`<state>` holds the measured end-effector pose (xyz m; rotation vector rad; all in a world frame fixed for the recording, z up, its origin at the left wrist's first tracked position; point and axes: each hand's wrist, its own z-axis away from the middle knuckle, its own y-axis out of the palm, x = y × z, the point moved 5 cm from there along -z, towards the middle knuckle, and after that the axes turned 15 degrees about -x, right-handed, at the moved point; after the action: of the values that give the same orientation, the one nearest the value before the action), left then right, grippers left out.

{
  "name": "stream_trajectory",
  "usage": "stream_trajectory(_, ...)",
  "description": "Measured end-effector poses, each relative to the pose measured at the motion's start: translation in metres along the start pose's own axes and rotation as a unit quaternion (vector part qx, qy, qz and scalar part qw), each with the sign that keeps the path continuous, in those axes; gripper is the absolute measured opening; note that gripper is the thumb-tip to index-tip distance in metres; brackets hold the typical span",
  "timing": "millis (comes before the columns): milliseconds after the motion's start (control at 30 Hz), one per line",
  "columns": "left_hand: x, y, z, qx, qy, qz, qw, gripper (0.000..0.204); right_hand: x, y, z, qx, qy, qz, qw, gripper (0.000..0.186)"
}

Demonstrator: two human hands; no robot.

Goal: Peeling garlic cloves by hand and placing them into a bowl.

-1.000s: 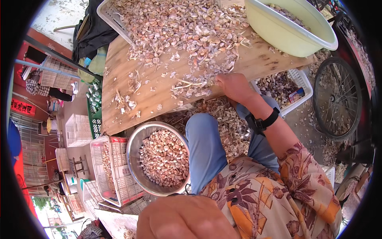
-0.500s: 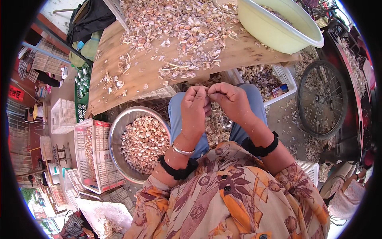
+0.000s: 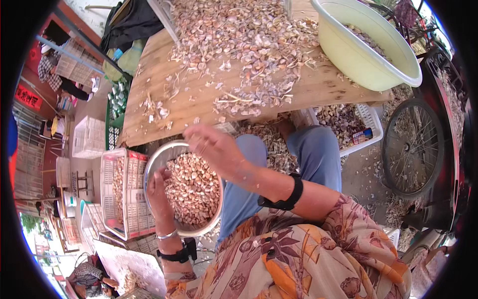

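A steel basin [image 3: 148,185] full of peeled-apart garlic cloves [image 3: 191,189] stands beside my left knee. My left hand [image 3: 159,194] is over the basin's left side, with bent fingers partly hidden; whether anything is in them does not show. Above the basin's upper right rim, near the board's edge, my right hand [image 3: 214,149] reaches across to the left, its fingers smeared by motion. Ahead of me a wooden board [image 3: 194,97] bears a heap of garlic cloves, loose skins and dry stalks [image 3: 249,45].
A pale yellow-green tub [image 3: 358,60] sits on the board's right end. Under it is a white crate of garlic [image 3: 371,130]. A wheel [image 3: 413,147] stands at the right. White crates [image 3: 127,199] line the left, with a person [image 3: 50,74] farther off.
My hands were together between my knees with fingers pinched. They have parted and swung left to the basin, the right one stretching across my lap. The view has shifted slightly.
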<state>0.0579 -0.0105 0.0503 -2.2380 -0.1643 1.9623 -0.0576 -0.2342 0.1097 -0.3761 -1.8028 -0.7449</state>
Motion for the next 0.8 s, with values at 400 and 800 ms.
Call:
stream_trajectory(400,-0.115,0.338,-0.024,0.245,0.385,-0.086,0.886,0.015,-0.030,-0.267,-0.099,-0.500,-0.040,-0.002,0.865,0.010)
stream_trajectory(800,-0.103,0.460,0.005,0.286,0.606,-0.147,0.727,0.011,-0.033,-0.292,-0.147,-0.398,-0.154,0.466,0.775,0.017)
